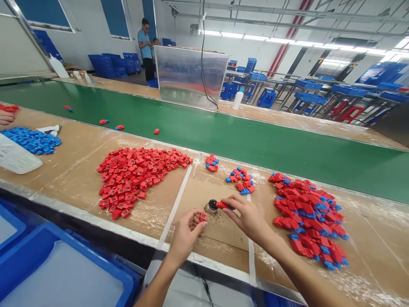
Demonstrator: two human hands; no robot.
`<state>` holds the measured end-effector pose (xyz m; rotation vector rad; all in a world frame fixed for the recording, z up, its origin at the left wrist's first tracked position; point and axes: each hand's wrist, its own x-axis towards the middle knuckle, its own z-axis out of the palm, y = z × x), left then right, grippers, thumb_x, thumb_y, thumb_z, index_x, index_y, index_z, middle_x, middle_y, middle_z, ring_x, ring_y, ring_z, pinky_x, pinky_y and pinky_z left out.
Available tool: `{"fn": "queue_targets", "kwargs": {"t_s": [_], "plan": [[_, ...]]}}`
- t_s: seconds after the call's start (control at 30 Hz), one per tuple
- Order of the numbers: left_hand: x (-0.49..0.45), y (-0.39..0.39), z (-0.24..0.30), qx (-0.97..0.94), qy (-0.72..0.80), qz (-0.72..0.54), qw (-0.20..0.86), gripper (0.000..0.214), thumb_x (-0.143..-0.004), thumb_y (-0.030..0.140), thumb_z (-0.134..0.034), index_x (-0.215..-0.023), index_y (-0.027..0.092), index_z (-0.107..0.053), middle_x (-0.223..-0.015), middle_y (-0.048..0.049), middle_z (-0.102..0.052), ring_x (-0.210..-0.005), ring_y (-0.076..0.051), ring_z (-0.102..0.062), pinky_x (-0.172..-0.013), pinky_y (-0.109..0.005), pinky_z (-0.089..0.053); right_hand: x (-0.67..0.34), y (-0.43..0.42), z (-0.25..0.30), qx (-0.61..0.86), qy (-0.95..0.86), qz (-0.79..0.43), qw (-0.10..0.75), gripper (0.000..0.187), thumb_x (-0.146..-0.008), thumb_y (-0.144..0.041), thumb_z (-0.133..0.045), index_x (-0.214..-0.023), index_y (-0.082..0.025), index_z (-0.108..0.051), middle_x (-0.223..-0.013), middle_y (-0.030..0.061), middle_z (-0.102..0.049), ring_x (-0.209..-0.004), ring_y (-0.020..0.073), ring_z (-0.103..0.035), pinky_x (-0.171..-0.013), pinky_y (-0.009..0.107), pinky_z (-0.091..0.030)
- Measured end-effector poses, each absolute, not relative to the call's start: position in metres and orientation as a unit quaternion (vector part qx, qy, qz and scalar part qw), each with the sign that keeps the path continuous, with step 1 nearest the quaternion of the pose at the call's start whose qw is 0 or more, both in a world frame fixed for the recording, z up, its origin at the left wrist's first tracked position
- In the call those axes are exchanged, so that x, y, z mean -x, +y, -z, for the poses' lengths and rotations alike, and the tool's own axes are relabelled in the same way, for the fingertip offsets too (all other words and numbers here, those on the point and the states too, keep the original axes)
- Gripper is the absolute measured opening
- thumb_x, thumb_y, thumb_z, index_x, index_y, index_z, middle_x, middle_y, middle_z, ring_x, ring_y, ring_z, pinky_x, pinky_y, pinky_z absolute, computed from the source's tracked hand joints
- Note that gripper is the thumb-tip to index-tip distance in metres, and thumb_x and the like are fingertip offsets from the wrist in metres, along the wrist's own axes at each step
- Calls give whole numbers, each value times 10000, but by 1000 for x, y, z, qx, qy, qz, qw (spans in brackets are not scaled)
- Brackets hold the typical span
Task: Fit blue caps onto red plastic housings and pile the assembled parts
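My left hand (187, 232) is closed in a pinch on a small red plastic part (203, 217) near the bench's front edge. My right hand (247, 215) pinches another red part (221, 205) and holds it against a small dark round fixture (211, 206) on the cardboard-covered bench (79, 170). A big pile of plain red parts (134, 177) lies to the left. On the right sits a pile of red-and-blue assembled parts (308, 217). Two small clusters of red-and-blue parts (241, 180) lie just beyond the fixture.
A green conveyor belt (255, 140) runs behind the bench with a few stray parts on it. Blue parts (32, 140) and another person's hand (6, 117) are at far left. Blue bins (64, 273) sit below the bench edge. A metal box (188, 76) stands beyond the belt; a person (145, 47) stands far back.
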<state>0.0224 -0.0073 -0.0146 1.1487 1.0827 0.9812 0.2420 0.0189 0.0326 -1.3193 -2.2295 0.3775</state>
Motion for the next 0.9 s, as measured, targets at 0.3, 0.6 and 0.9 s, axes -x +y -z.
{"fn": "queue_targets", "kwargs": {"t_s": [0.3,0.6,0.9], "plan": [[-21,-8,11,-507,461,-413,600,216,-819,331,-657,-972,181,-626,-677,34,-509,-613,-128,-534,-549,-217,-495,-238,17,-32,483,-830,-107,256,183,-958,-256,-511,-1079,-183,-628,-944,78,-652,-834,204,-651,-734,316,-521],[-19,-7,15,-524,458,-398,598,216,-812,356,-674,-913,171,-629,-679,27,-534,-610,-119,-508,-560,-211,-450,-235,16,-33,488,-832,-96,247,207,-972,-291,-481,-1067,-185,-632,-931,81,-659,-827,204,-655,-723,316,-530],[-19,-8,15,-512,457,-392,613,207,-786,349,-697,-891,180,-638,-667,29,-549,-598,-125,-521,-549,-208,-444,-232,16,-38,490,-834,-92,236,226,-979,-309,-457,-1061,-205,-640,-924,83,-663,-809,202,-662,-708,317,-536]]}}
